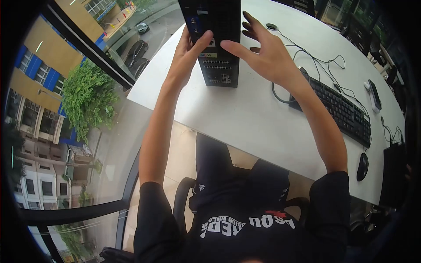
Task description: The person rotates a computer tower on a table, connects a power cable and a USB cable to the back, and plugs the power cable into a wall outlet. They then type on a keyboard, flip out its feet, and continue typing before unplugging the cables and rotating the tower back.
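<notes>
A black computer tower (222,72) stands upright on the white table (228,109), its rear panel with ports and vents turned to me. My left hand (187,55) is at the tower's left side. Its thumb lies over the ports of the rear panel, and its fingers curl along the side, partly hidden. At the right side is my right hand (274,57), open, with fingers spread beside the casing. The right thumb reaches across the edge and overlaps the rear panel in this view.
To the right lie a black keyboard (340,107) with loose cables (313,57), a black mouse (362,166) and a small black-and-white device (374,96). A cable hole (272,26) is set in the tabletop. Large windows (83,153) border the left; a chair armrest (182,201) is below.
</notes>
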Tool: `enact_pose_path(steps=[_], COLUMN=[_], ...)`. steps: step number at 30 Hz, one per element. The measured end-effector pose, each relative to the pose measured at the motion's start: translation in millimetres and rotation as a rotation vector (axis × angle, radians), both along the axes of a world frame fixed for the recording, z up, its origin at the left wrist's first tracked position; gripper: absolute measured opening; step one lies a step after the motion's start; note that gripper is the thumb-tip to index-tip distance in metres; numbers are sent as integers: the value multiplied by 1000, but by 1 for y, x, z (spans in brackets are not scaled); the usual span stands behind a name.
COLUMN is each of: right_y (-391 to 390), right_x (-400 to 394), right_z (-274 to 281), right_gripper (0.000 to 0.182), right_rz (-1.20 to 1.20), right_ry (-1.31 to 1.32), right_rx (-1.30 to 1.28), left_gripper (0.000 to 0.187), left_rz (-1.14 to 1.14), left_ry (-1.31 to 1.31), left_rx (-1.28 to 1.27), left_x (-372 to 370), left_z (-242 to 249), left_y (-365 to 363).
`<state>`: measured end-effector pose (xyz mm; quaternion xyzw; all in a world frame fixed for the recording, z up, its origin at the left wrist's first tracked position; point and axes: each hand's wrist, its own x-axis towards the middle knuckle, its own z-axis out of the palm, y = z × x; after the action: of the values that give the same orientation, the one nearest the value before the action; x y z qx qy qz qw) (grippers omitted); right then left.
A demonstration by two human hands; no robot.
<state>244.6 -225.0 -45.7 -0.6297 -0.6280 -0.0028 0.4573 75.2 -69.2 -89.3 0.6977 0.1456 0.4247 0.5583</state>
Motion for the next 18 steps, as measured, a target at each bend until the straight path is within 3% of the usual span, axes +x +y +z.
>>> enact_pose_path(steps=[1,5,11,18], right_y=[12,28,16,13], right_x=[1,9,45,70], right_z=[-8,-13,-2,-4], right_gripper=[91,90,87,89], right_rz=[26,7,134,88], right_ry=[24,19,62,49], right_rx=[108,127,86,48], left_gripper=[80,64,72,76], left_rz=[-35,28,18,77], left_ry=[17,-98,-103,-109], left_rx=[-65,-50,93,116], left_x=[5,16,44,64], left_z=[2,2,9,11], left_y=[-1,-21,-27,-43])
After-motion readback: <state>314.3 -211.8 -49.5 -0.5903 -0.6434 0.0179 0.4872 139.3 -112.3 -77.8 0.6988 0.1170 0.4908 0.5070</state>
